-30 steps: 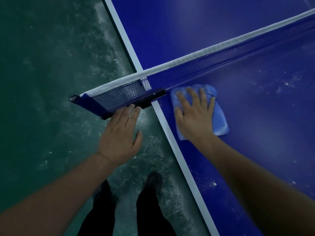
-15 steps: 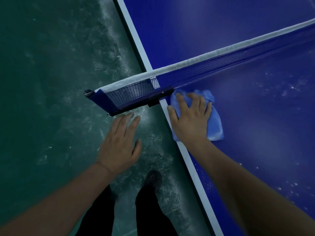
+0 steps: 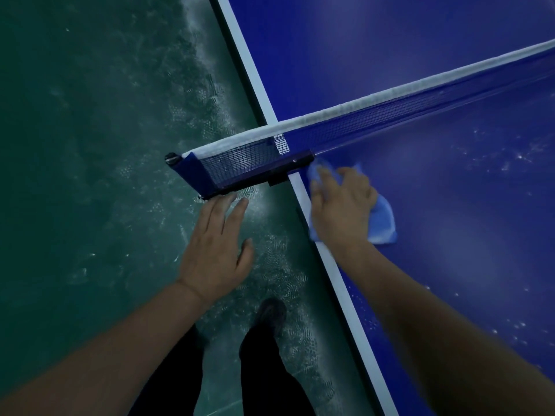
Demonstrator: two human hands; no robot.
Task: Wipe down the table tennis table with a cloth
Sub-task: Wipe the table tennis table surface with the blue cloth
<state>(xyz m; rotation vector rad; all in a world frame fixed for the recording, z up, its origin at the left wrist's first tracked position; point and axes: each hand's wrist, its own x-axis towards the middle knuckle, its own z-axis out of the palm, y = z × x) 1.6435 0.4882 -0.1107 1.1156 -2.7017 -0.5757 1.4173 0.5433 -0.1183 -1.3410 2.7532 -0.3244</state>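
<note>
One soft folded cloth (image 3: 383,222) is pressed by the right hand (image 3: 342,211), fingers loosely spread, onto the smooth speckled table (image 3: 450,265); the left hand (image 3: 214,253) is held flat, empty.

A low blue mesh net (image 3: 390,121) with a white top band crosses the blue desk (image 3: 450,235), blocking passage. Its black clamp bracket (image 3: 279,171) overhangs the desk's left edge. The desk's near half lies open.

Dim light. Dark green floor (image 3: 90,145), scuffed, with whitish dusty patches and patterned marks near the surface edge. No walls or windows in view; nothing else to tell.
</note>
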